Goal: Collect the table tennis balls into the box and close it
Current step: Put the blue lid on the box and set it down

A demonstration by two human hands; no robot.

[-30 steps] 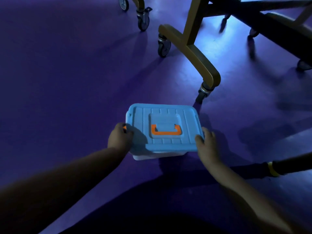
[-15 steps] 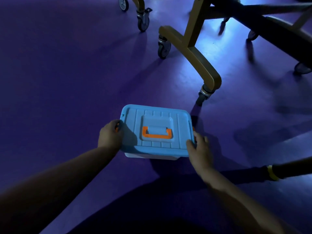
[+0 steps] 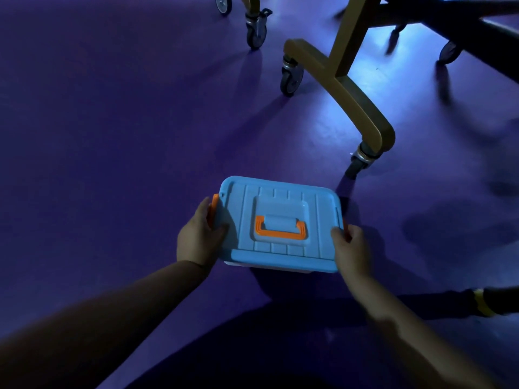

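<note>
A small box with a light blue lid (image 3: 280, 200) and an orange handle (image 3: 279, 228) sits on the purple floor, its lid on top. My left hand (image 3: 198, 238) grips the box's left side at an orange side latch (image 3: 214, 204). At the right side my right hand (image 3: 351, 248) grips the lid's edge, over another orange latch. No table tennis balls are visible; the lid hides the inside of the box.
A brown curved table leg (image 3: 351, 102) on castor wheels (image 3: 289, 77) stands just beyond the box to the right. Further wheels (image 3: 255, 30) stand at the back. A dark leg with a yellow band (image 3: 481, 304) lies on the floor at the right.
The box sits slightly more to the left and turned a little. Both hands have stayed at its sides, and the left orange latch now shows beside my left hand.
</note>
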